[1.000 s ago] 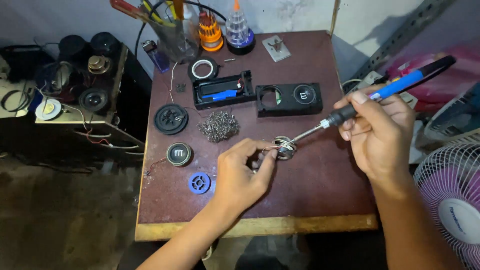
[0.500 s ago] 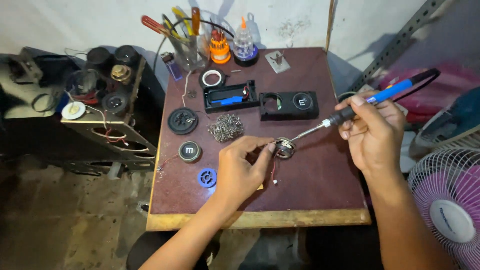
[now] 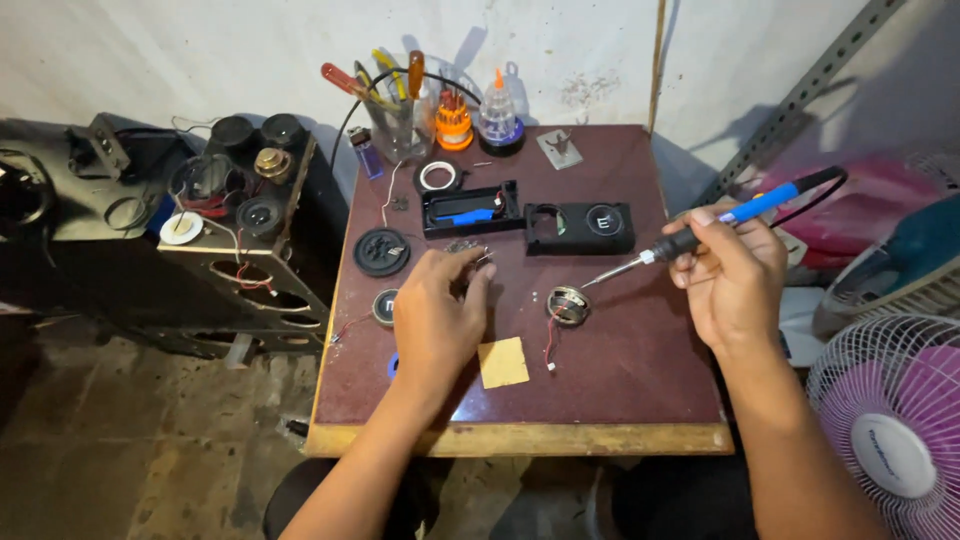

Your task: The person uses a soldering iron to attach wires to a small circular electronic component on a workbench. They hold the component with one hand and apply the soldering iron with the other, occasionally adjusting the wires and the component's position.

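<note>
The right hand (image 3: 735, 280), at the right of the frame, is wrapped closed around the blue handle of a soldering iron (image 3: 700, 232). The iron slants down toward the left, its metal tip hanging just above and to the right of a small round speaker (image 3: 568, 304) that lies on the desk (image 3: 640, 380) near the middle of the frame; whether the tip touches it I cannot tell. A short red and white lead trails from the speaker toward the lower edge.

The left hand (image 3: 437, 315) lies palm down left of centre, fingers curled over a tangle of metal wire wool (image 3: 466, 247), of which only a bit shows past the fingertips. Whether it is gripping the wool or just resting on it is hidden under the hand. It is apart from the speaker.

A yellow square sponge (image 3: 502, 362) lies just below and between the hand and the speaker. Above, a black opened casing (image 3: 472, 208) with a blue part inside sits beside a second black casing half (image 3: 582, 227). A black round grille (image 3: 381, 251) lies at the left of the desk, a smaller round part (image 3: 385, 306) below it. At the far edge stand a clear cup of screwdrivers (image 3: 397, 115), an orange bit holder (image 3: 453, 120) and a clear bottle (image 3: 498, 115). A pink fan (image 3: 890, 430) fills the lower right corner.
</note>
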